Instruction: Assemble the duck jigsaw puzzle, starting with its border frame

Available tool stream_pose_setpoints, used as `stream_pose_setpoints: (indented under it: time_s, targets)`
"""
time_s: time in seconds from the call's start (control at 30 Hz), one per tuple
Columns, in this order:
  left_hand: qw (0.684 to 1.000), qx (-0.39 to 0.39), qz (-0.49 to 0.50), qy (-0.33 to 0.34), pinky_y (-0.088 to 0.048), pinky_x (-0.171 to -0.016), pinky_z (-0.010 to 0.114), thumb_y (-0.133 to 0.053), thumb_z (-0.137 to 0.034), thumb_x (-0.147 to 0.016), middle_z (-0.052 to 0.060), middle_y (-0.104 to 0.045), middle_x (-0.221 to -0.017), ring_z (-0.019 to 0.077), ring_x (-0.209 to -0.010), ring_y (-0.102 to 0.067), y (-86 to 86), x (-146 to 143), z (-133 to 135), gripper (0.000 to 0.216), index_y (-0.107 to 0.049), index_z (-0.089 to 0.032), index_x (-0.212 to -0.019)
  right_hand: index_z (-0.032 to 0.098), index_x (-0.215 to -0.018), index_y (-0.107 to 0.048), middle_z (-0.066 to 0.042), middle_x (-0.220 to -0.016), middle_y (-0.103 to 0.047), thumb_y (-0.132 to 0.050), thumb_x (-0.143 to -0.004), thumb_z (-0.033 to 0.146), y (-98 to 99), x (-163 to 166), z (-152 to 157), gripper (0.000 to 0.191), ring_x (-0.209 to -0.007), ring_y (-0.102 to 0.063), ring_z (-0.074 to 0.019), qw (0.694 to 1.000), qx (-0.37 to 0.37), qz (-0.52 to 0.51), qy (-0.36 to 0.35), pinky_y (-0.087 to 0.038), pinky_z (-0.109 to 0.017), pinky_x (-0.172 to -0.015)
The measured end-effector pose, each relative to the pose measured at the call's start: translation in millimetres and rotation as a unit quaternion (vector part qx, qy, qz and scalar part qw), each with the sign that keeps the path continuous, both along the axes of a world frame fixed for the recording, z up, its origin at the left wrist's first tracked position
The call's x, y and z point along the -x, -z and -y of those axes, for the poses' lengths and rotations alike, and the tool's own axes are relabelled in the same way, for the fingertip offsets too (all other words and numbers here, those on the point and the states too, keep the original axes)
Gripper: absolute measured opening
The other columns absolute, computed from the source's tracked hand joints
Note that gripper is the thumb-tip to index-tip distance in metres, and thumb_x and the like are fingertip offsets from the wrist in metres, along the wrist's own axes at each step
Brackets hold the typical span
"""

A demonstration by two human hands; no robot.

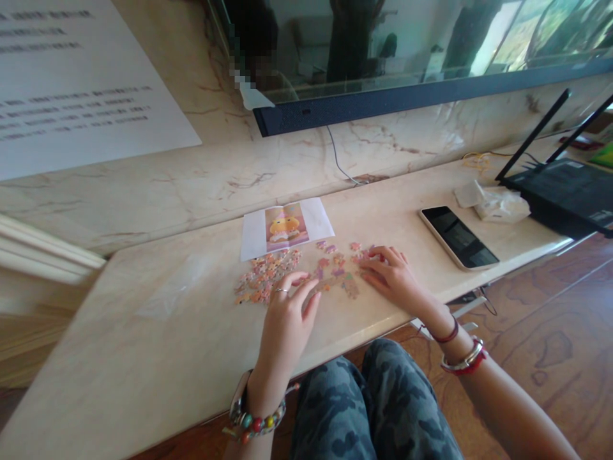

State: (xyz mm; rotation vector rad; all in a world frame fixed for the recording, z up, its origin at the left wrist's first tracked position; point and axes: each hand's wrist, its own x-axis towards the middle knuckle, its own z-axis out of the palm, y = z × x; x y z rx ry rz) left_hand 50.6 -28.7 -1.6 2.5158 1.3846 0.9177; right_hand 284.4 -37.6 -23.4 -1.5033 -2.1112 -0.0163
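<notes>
Small pink and orange jigsaw puzzle pieces (261, 281) lie in a dense pile on the pale counter. My left hand (292, 303) is over the pile's right edge, thumb and fingers apart, with no piece visible in it. To its right, looser puzzle pieces (338, 259) are spread out, some seemingly joined. My right hand (395, 278) rests at their right side, its thumb and fingertips close together around a puzzle piece that is mostly hidden. Behind the pieces lies a creased paper sheet (313, 220) printed with a yellow cartoon figure.
A phone (457, 236) lies right of my right hand. Beyond it are a crumpled tissue pack (500, 204) and a black router (569, 185) with upright antennas. A clear plastic bag (170, 291) lies on the left. The screen (383, 96) hangs low above the counter (124, 364).
</notes>
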Motion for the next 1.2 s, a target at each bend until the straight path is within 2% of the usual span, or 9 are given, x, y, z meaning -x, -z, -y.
stream_pose_setpoints:
  time_s: [0.17, 0.33, 0.47, 0.67, 0.83, 1.0, 1.13, 1.2]
  targets:
    - [1.000, -0.020, 0.003, -0.010, -0.047, -0.082, 0.038, -0.050, -0.019, -0.082, 0.007, -0.055, -0.100, 0.0203, -0.092, -0.055, 0.4, 6.5, 2.5, 0.018, -0.060, -0.020, -0.096, 0.020, -0.088, -0.061, -0.011, -0.102, -0.054, -0.049, -0.083, 0.029, 0.8, -2.0, 0.3, 0.016, -0.094, -0.049, -0.0230, 1.000, 0.007, -0.028, -0.004, -0.041, -0.041, -0.078]
    - [1.000, -0.023, 0.007, -0.019, -0.048, -0.082, 0.038, -0.049, -0.018, -0.081, 0.007, -0.055, -0.100, 0.0201, -0.091, -0.055, 0.8, 6.1, 4.0, 0.017, -0.060, -0.020, -0.094, 0.022, -0.101, -0.060, -0.011, -0.103, -0.054, -0.048, -0.083, 0.026, 4.9, -5.1, -1.4, 0.022, -0.093, -0.049, -0.0222, 0.999, 0.007, -0.035, -0.023, -0.042, -0.040, -0.077]
    - [1.000, -0.025, 0.012, -0.015, -0.047, -0.083, 0.038, -0.049, -0.018, -0.081, 0.007, -0.055, -0.101, 0.0199, -0.092, -0.055, 1.1, 3.5, 4.3, 0.017, -0.060, -0.021, -0.095, 0.020, -0.086, -0.061, -0.010, -0.101, -0.055, -0.049, -0.083, 0.025, 3.2, -4.9, -2.3, 0.014, -0.093, -0.050, -0.0220, 0.999, 0.016, -0.044, -0.023, -0.041, -0.039, -0.078]
    - [0.999, -0.027, 0.008, -0.017, -0.047, -0.082, 0.038, -0.049, -0.017, -0.081, 0.008, -0.054, -0.101, 0.0201, -0.090, -0.055, 1.3, 4.5, 4.0, 0.017, -0.060, -0.019, -0.094, 0.019, -0.075, -0.057, -0.005, -0.076, -0.059, -0.049, -0.082, 0.023, -8.0, -7.3, 4.0, 0.011, -0.074, -0.054, -0.0163, 0.987, 0.036, -0.151, -0.031, -0.043, -0.031, -0.070]
    - [1.000, -0.023, 0.011, -0.015, -0.048, -0.082, 0.037, -0.049, -0.017, -0.081, 0.008, -0.055, -0.102, 0.0206, -0.093, -0.055, 0.4, 4.2, 4.5, 0.016, -0.060, -0.019, -0.093, 0.019, -0.090, -0.061, -0.005, -0.082, -0.061, -0.049, -0.083, 0.027, -8.1, -13.0, 7.8, 0.016, -0.071, -0.056, -0.0142, 0.969, 0.042, -0.242, -0.026, -0.044, -0.027, -0.063]
    - [1.000, -0.024, 0.009, -0.018, -0.047, -0.083, 0.037, -0.049, -0.017, -0.081, 0.008, -0.055, -0.101, 0.0212, -0.095, -0.055, -0.2, 3.3, 4.8, 0.016, -0.060, -0.018, -0.093, 0.019, -0.090, -0.062, -0.005, -0.078, -0.059, -0.049, -0.082, 0.026, -6.7, -13.5, 6.8, 0.017, -0.066, -0.054, -0.0132, 0.970, 0.052, -0.238, -0.010, -0.042, -0.025, -0.057]
    - [0.999, -0.032, 0.001, -0.021, -0.047, -0.084, 0.038, -0.049, -0.019, -0.081, 0.007, -0.055, -0.100, 0.0205, -0.092, -0.055, -0.2, 3.9, 4.2, 0.016, -0.060, -0.019, -0.092, 0.018, -0.108, -0.058, -0.006, -0.082, -0.058, -0.043, -0.085, 0.025, -9.7, -11.9, 7.4, 0.028, -0.073, -0.054, -0.0135, 0.971, 0.039, -0.234, -0.038, -0.044, -0.026, -0.066]
    - [0.999, -0.033, 0.001, -0.021, -0.046, -0.085, 0.039, -0.048, -0.019, -0.082, 0.007, -0.055, -0.099, 0.0204, -0.092, -0.055, 0.1, 4.3, 4.0, 0.016, -0.060, -0.020, -0.092, 0.018, -0.103, -0.060, -0.006, -0.084, -0.059, -0.042, -0.085, 0.024, -9.9, -11.3, 8.2, 0.026, -0.076, -0.055, -0.0140, 0.967, 0.049, -0.245, -0.046, -0.043, -0.027, -0.069]
